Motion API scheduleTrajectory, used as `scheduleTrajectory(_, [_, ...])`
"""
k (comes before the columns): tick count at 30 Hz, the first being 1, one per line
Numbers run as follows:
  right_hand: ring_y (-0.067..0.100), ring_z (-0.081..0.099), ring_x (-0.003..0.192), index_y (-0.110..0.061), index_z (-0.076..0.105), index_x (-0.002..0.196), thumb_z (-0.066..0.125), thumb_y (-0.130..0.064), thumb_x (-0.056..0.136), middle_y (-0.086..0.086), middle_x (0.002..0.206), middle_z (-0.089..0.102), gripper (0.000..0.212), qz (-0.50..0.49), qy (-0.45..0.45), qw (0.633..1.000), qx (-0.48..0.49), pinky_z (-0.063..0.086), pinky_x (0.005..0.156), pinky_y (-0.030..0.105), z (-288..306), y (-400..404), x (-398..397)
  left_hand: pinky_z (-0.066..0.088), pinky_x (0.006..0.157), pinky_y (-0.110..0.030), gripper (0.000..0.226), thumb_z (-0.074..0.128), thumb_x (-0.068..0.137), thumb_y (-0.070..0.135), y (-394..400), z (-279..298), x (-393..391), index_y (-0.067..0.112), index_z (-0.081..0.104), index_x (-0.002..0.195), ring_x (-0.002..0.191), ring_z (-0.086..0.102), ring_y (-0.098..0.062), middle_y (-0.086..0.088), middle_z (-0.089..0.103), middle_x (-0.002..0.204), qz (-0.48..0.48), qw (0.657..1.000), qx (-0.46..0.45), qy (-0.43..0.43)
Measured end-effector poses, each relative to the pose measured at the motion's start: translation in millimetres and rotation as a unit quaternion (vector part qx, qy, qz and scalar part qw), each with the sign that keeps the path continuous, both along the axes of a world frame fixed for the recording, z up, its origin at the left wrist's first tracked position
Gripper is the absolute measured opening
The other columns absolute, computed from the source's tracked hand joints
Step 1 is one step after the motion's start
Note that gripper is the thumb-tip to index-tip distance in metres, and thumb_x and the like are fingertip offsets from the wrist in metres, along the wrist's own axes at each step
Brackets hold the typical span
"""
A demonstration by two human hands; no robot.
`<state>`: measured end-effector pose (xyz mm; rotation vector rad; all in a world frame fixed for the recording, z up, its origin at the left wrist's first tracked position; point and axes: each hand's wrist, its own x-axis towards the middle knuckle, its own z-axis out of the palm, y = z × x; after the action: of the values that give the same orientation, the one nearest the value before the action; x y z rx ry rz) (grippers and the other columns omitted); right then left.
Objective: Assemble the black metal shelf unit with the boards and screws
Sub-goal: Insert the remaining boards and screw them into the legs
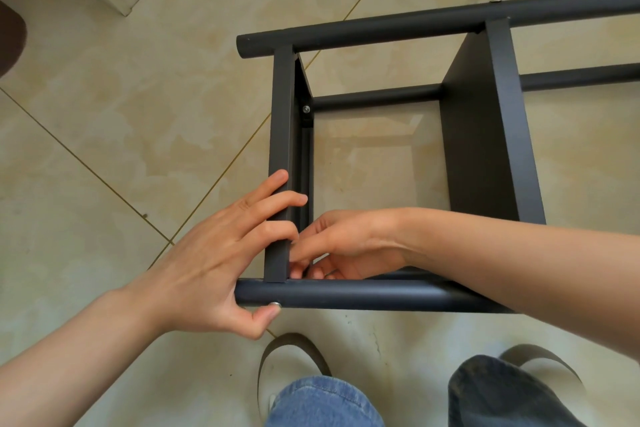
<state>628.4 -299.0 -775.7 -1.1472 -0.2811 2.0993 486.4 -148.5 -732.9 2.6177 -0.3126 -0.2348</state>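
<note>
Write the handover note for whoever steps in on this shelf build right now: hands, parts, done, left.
Left hand: fingers over the end board, thumb on a silver screw head in the near tube.
Right hand: reaching inside the frame at that same corner; what its fingertips pinch is hidden.
Done: second board sits between the tubes; the inner bracket screw at the end board's far side is in.
Left: fasten the near corner, then check the remaining joints, which lie out of view.

Shelf unit (433, 295) on floor (104, 149)
</note>
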Motion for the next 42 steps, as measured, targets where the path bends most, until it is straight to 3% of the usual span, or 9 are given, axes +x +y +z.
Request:
scheduleTrajectory(8, [0.012, 0.055, 0.061, -0.011, 0.068, 0.07, 0.06, -0.01, 0.093, 0.003, 0.071, 0.063, 0.024, -0.001, -0.04, 0.999, -0.004, 0.046, 0.07, 0.026, -2.3, 3.2, -7.0, 0.026, 0.115, -0.019, 0.068, 0.069, 0.063, 0.046, 0.0, -0.2, -0.4, 0.021, 0.048, 0.123, 0.155, 0.013, -0.025, 0.001, 0.034, 0.155, 0.002, 1.0, 0.004, 0.002])
scheduleTrajectory(21, [0.013, 0.053, 0.065, -0.01, 0.069, 0.084, 0.059, -0.011, 0.095, 0.004, 0.08, 0.065, 0.014, 0.007, -0.027, 0.999, 0.02, 0.046, 0.069, 0.025, 2.2, 0.3, 0.6, 0.023, 0.117, -0.019, 0.068, 0.069, 0.062, 0.046, -0.1, -2.1, 0.5, 0.022, 0.048, 0.122, 0.155, 0.014, -0.025, 0.001, 0.036, 0.153, 0.002, 1.0, 0.004, -0.002])
scheduleTrajectory(26, [0.01, 0.055, 0.06, -0.012, 0.069, 0.076, 0.061, -0.016, 0.094, 0.0, 0.067, 0.065, 0.02, 0.032, -0.057, 0.998, 0.006, 0.047, 0.064, 0.022, 1.6, -0.4, 1.0, 0.024, 0.116, -0.018, 0.067, 0.068, 0.063, 0.047, -0.5, -2.2, 0.5, 0.021, 0.048, 0.122, 0.155, 0.013, -0.025, 0.001, 0.035, 0.154, 0.002, 1.0, 0.0, -0.003])
scheduleTrajectory(30, [0.01, 0.059, 0.061, -0.016, 0.072, 0.067, 0.061, -0.015, 0.09, 0.001, 0.073, 0.067, 0.026, 0.017, -0.039, 0.999, 0.001, 0.048, 0.068, 0.025, 0.9, 1.0, -1.6, 0.026, 0.115, -0.019, 0.067, 0.069, 0.063, 0.046, -0.9, -2.1, 0.0, 0.022, 0.048, 0.122, 0.155, 0.014, -0.025, 0.002, 0.035, 0.154, 0.002, 1.0, 0.002, -0.003])
scheduleTrajectory(33, [0.011, 0.057, 0.064, -0.012, 0.072, 0.076, 0.062, -0.015, 0.09, 0.002, 0.077, 0.068, 0.017, 0.022, -0.005, 1.0, 0.009, 0.046, 0.069, 0.025, 3.6, -1.4, 5.9, 0.028, 0.114, -0.02, 0.068, 0.069, 0.063, 0.046, -1.0, -1.8, 0.6, 0.022, 0.048, 0.122, 0.155, 0.013, -0.025, 0.002, 0.035, 0.154, 0.003, 1.0, 0.001, -0.002])
scheduleTrajectory(38, [0.01, 0.058, 0.062, -0.012, 0.069, 0.075, 0.061, -0.011, 0.092, 0.001, 0.069, 0.066, 0.019, 0.015, -0.061, 0.998, 0.002, 0.049, 0.066, 0.023, 0.6, 1.8, -2.4, 0.025, 0.115, -0.019, 0.067, 0.069, 0.062, 0.046, -1.6, -1.9, 1.2, 0.021, 0.048, 0.121, 0.155, 0.014, -0.025, 0.002, 0.036, 0.153, 0.003, 1.0, -0.002, -0.002])
scheduleTrajectory(42, [0.011, 0.059, 0.064, -0.011, 0.07, 0.079, 0.062, -0.012, 0.091, 0.003, 0.075, 0.067, 0.015, 0.012, -0.019, 1.0, 0.008, 0.049, 0.07, 0.025, 0.7, -0.5, 1.8, 0.026, 0.115, -0.018, 0.067, 0.068, 0.063, 0.046, -1.9, -1.4, 0.9, 0.022, 0.048, 0.121, 0.155, 0.013, -0.025, 0.002, 0.035, 0.154, 0.003, 1.0, 0.001, 0.001])
